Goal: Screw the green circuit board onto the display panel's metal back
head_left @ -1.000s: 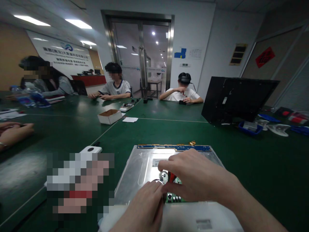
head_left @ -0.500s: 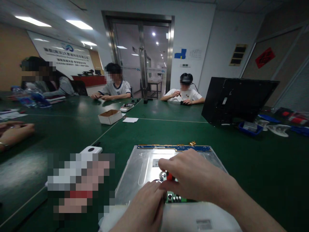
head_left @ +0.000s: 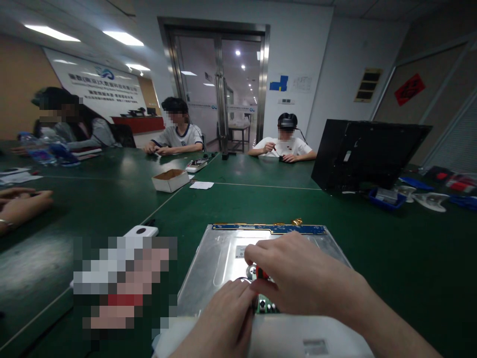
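A flat metal-backed panel (head_left: 208,268) lies in front of me, with a blue circuit strip (head_left: 268,228) along its far edge. My right hand (head_left: 298,273) is closed around a screwdriver (head_left: 262,273); only part of its red-and-black handle shows, and its tip is hidden. A round metal part (head_left: 251,271) sits beside the handle. My left hand (head_left: 227,308) rests close by with fingers pressed together at a green circuit board (head_left: 266,306); what they grip, if anything, is hidden. Nearest me is a white casing (head_left: 305,333), partly beneath my forearms.
Left of the panel lies a white device (head_left: 145,231), partly blurred out. Farther off are an open cardboard box (head_left: 170,181), a white paper (head_left: 201,185) and a black monitor (head_left: 368,154). A blue tray (head_left: 386,198) stands by the monitor. Several people sit around the green table (head_left: 261,204).
My right hand has turned slightly around the screwdriver, and more of the handle's dark part shows. My left hand stays almost still.
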Motion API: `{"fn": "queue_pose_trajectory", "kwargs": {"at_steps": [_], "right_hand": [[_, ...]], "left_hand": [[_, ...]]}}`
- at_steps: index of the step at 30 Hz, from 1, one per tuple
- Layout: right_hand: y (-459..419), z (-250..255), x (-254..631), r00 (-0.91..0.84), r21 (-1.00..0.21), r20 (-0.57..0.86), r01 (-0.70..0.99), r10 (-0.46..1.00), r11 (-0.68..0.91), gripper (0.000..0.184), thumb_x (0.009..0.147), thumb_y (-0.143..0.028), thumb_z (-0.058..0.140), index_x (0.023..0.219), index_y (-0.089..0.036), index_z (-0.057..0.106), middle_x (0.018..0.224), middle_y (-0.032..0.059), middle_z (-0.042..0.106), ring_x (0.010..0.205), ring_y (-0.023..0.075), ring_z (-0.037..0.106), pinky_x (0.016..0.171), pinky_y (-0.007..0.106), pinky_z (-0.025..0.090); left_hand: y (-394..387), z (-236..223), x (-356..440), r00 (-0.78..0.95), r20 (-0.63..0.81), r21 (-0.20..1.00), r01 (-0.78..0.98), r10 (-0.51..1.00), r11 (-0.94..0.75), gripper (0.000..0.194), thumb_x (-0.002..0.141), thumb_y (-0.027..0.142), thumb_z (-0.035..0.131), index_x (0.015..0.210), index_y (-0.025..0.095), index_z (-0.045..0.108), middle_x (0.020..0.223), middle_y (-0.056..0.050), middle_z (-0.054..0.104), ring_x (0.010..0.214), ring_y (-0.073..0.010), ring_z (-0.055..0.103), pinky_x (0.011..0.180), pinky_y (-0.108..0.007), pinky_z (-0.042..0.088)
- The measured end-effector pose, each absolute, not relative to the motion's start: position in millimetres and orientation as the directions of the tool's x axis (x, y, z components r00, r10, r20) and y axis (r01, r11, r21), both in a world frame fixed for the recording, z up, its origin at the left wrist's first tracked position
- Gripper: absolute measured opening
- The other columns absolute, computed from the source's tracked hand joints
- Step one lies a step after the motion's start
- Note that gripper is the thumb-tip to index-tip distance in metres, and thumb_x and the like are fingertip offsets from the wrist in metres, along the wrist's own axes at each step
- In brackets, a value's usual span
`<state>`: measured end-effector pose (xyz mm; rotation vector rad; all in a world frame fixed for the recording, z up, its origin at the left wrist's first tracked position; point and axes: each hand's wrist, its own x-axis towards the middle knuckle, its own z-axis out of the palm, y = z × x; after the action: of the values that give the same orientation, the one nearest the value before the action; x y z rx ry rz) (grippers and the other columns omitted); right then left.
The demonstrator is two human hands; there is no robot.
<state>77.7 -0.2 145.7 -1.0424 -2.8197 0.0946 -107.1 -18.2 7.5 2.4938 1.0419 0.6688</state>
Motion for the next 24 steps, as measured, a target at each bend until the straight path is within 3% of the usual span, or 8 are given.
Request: {"fn": "queue_pose_trajectory", "kwargs": {"at_steps": [5, 10, 16, 20, 24], "right_hand": [[-1.6, 143.8, 76.8, -0.756, -0.068, 0.117, 0.641, 0.644, 0.765, 0.015, 0.090, -0.034, 0.063, 0.092, -0.019, 0.059, 0.082, 0.0014, 0.070, 0.067, 0.0177, 0.062, 0.050, 0.030, 0.023], [-4.3, 146.4, 79.1, -0.785, -0.129, 0.107, 0.598, 0.611, 0.791, 0.016, 0.083, -0.023, 0.061, 0.097, -0.019, 0.056, 0.090, 0.0029, 0.066, 0.069, 0.0165, 0.058, 0.049, 0.028, 0.027], [-2.6, 147.7, 77.4, -0.780, -0.096, 0.084, 0.613, 0.620, 0.784, 0.013, 0.085, -0.019, 0.059, 0.098, -0.018, 0.055, 0.089, 0.0026, 0.066, 0.067, 0.0151, 0.056, 0.050, 0.028, 0.025], [-1.1, 143.9, 76.0, -0.756, -0.092, 0.125, 0.635, 0.642, 0.767, 0.011, 0.089, -0.027, 0.063, 0.094, -0.019, 0.057, 0.085, 0.0016, 0.069, 0.068, 0.0158, 0.060, 0.052, 0.028, 0.026], [0.0, 139.6, 74.2, -0.683, -0.039, 0.133, 0.720, 0.718, 0.693, 0.024, 0.094, -0.042, 0.060, 0.090, -0.019, 0.062, 0.072, 0.0033, 0.069, 0.062, 0.0182, 0.063, 0.050, 0.028, 0.024]], "left_hand": [[-18.5, 5.4, -107.3, 0.594, 0.333, 0.488, 0.556, 0.732, -0.673, 0.026, 0.087, 0.008, 0.043, 0.104, 0.021, 0.058, 0.100, -0.008, 0.066, 0.089, -0.0235, 0.062, 0.079, -0.036, 0.051], [-18.3, 8.3, -105.2, 0.602, 0.310, 0.486, 0.565, 0.736, -0.667, 0.023, 0.086, 0.009, 0.042, 0.099, 0.020, 0.057, 0.100, -0.010, 0.066, 0.090, -0.0246, 0.062, 0.082, -0.037, 0.051], [-18.2, 8.4, -105.4, 0.617, 0.300, 0.470, 0.568, 0.727, -0.676, 0.025, 0.087, 0.008, 0.042, 0.103, 0.020, 0.057, 0.102, -0.009, 0.067, 0.091, -0.0252, 0.063, 0.080, -0.038, 0.052], [-17.9, 6.2, -106.5, 0.613, 0.340, 0.464, 0.551, 0.713, -0.694, 0.027, 0.086, 0.007, 0.044, 0.104, 0.021, 0.057, 0.099, -0.007, 0.067, 0.089, -0.0242, 0.063, 0.078, -0.036, 0.051], [-18.3, 5.3, -107.9, 0.613, 0.332, 0.463, 0.556, 0.717, -0.690, 0.026, 0.086, 0.007, 0.044, 0.103, 0.021, 0.057, 0.103, -0.008, 0.066, 0.090, -0.0243, 0.063, 0.078, -0.036, 0.051]]}}
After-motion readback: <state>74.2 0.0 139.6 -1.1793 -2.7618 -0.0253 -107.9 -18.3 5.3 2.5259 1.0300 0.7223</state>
